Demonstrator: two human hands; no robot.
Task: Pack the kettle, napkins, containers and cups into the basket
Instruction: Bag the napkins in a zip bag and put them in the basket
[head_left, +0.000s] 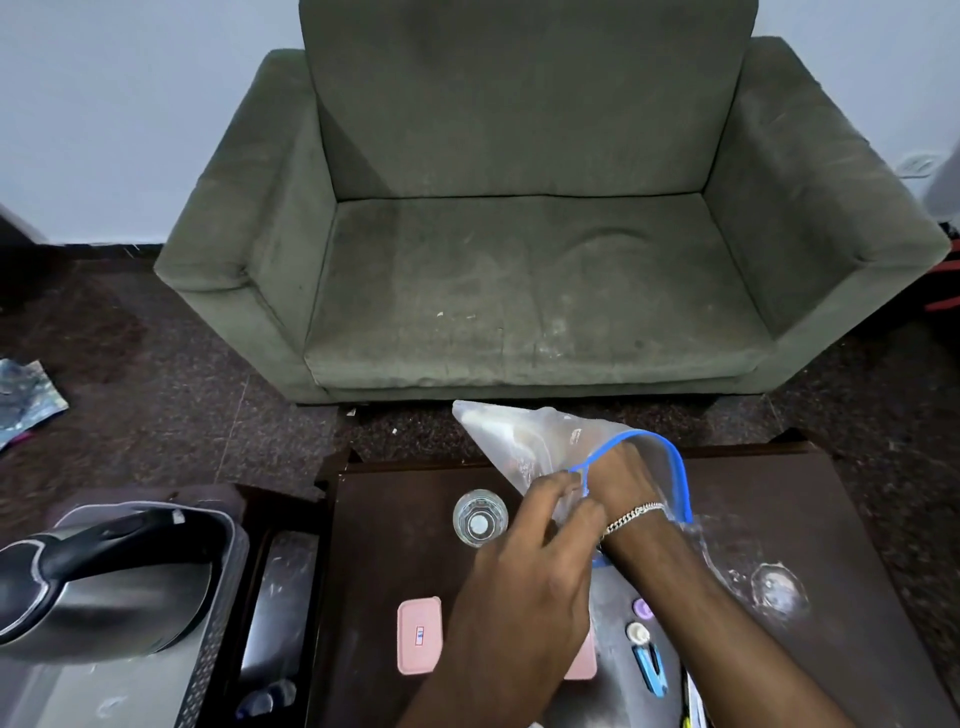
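Head view: the clear zip bag (524, 441) with a blue seal strip is held up over the far edge of the dark bench (389, 545). The left hand (524, 566) pinches its rim, fingers (563, 486) curled round the plastic. The right hand (618, 470), a bracelet at the wrist, is pushed in through the mouth. Its fingers are hidden by the film, so I cannot tell whether they hold anything. Something whitish lies inside, perhaps the napkins.

The bag looks light, limp and slippery. It will probably sag if gripped mid-wall, so the stiffer seal strip is likely the best hold.

The steel kettle (104, 577) already lies in the mesh basket (205, 670) at the near left, beside the bench. It takes up much of the basket's room.

A glass cup (479, 517) stands just left of the left hand, and a second glass (776, 590) stands well to the right. Both are fragile and smooth, and are best taken round the wall. The first could be knocked by the left forearm.

A pink container (420, 635) lies near, rigid and light. Another (583, 667) is half hidden under the left arm.

A purple cap (644, 609), a white cap (638, 633) and a blue clip (649, 670) lie by the right arm. A green sofa (519, 234) stands beyond the bench.
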